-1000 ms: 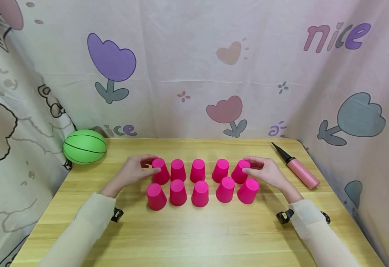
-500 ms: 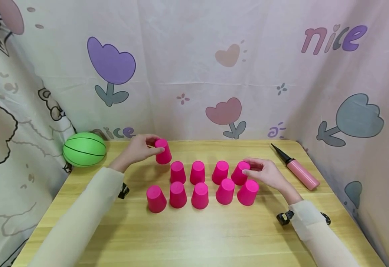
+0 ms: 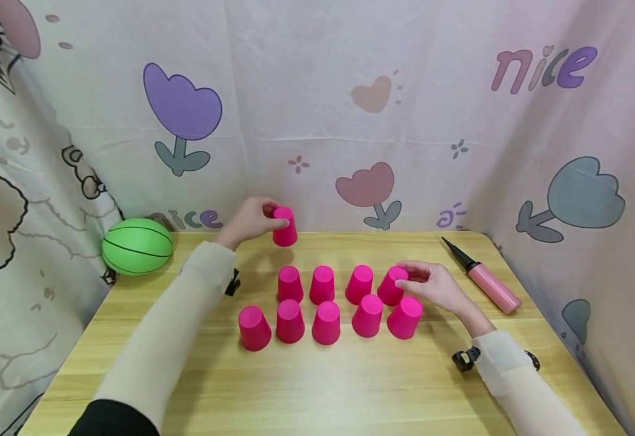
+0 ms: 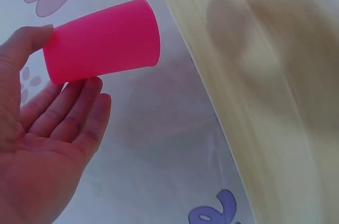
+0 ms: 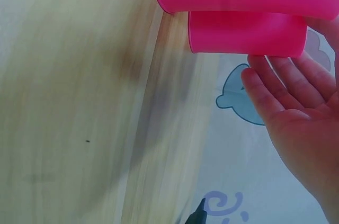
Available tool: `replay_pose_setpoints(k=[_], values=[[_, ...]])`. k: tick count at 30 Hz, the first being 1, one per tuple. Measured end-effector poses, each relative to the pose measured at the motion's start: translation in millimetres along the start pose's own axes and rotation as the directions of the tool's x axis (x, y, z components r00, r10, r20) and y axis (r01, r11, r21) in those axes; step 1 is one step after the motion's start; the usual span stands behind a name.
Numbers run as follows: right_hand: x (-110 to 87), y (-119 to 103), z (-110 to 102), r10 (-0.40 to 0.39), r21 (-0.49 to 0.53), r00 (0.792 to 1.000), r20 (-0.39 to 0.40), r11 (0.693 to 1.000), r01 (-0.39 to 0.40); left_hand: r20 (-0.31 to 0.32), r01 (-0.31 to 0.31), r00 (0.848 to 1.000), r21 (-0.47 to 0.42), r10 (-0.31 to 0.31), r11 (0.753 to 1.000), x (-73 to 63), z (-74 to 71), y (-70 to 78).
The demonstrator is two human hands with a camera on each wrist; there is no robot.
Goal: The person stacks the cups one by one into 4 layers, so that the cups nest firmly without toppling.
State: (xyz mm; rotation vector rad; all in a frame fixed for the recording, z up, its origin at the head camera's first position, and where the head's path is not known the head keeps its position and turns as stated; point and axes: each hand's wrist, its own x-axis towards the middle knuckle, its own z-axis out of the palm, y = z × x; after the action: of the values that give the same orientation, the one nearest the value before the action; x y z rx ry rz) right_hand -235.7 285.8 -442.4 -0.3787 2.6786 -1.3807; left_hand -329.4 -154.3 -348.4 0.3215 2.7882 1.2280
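We see the left hand (image 3: 253, 221) pinching a pink cup (image 3: 285, 229) in the air, right of the green ball (image 3: 137, 246). Farther right of that ball, the right hand (image 3: 431, 287) grips a second cup (image 3: 389, 288), standing upside down beside other upturned cups (image 3: 326, 323) on the surface (image 3: 350, 387).

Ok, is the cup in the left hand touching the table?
Apart. In the left wrist view, the left hand holds the cup, and curtain shows between its open end and the table.
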Motion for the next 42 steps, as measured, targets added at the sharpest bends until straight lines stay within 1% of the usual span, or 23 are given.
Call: replay_pose_setpoints(k=[4,9,12,16,19,22,26,30,33,42], values=[[-1.1,0.0,-0.1,0.005,-0.002,1.0,0.004,1.0,-0.005,-0.006,0.016,1.0,-0.025,-0.016,1.0,13.9,7.1,4.8],[-2.3,-1.5,0.4,0.014,0.001,1.0,0.008,1.0,-0.014,-0.015,0.037,0.999,-0.033,-0.038,0.999,27.2,18.8,9.4],[-3.2,-1.5,1.1,0.016,0.008,1.0,0.014,1.0,-0.016,-0.01,0.042,0.999,-0.034,-0.042,0.999,31.3,28.2,12.1],[-4.1,0.8,2.1,0.014,0.002,1.0,0.013,1.0,-0.014,0.019,0.046,0.999,-0.02,-0.046,0.999,35.1,41.1,14.4],[-3.9,0.9,2.7,0.019,-0.01,1.0,0.004,1.0,-0.019,0.031,0.062,0.998,-0.012,-0.062,0.998,37.9,49.0,14.1],[-3.1,-0.8,3.2,0.027,-0.017,1.0,-0.002,0.999,-0.027,0.038,0.089,0.995,-0.009,-0.089,0.996,40.2,54.3,10.6],[-2.9,-2.6,2.8,0.024,-0.024,1.0,0.002,0.999,-0.024,0.055,0.127,0.99,0.0,-0.127,0.992,42.7,58.4,3.5],[-3.1,-2.5,2.2,0.024,-0.026,1.0,0.005,0.999,-0.024,0.075,0.173,0.982,-0.009,-0.172,0.985,44.0,60.6,-2.2],[-3.2,-1.8,1.6,0.026,-0.024,1.0,0.005,0.999,-0.026,0.086,0.195,0.978,-0.022,-0.192,0.981,44.3,61.3,-5.1],[-3.0,-3.3,0.7,0.025,-0.019,1.0,0.009,1.0,-0.025,0.091,0.182,0.98,-0.018,-0.18,0.983,43.3,59.6,-11.4]])
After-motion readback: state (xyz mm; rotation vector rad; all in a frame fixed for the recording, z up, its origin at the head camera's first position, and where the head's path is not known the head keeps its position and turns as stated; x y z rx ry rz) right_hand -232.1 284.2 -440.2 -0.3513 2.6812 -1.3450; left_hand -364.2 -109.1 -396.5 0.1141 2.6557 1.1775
